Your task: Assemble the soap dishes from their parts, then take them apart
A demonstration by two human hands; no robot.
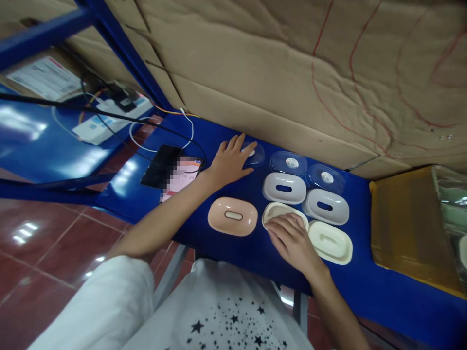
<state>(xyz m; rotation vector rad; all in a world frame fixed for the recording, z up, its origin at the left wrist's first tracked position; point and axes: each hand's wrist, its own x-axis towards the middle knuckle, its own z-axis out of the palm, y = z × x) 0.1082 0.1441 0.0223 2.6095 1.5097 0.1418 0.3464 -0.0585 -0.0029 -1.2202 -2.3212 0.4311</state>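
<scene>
A cream dish [280, 208] is sitting on the blue tabletop [244, 253] between the peach piece [232, 226] and a second cream dish [330, 243], and the right hand [292, 239] is resting over it with bent fingers, whether gripping or not one cannot tell! Farther back, the left hand [229, 164] is lying loose and spread, fingertips over a clear lid [258, 156], while two slotted white pieces [284, 197] are lining up behind the dishes and a lit phone [188, 174] is lying off left.
</scene>
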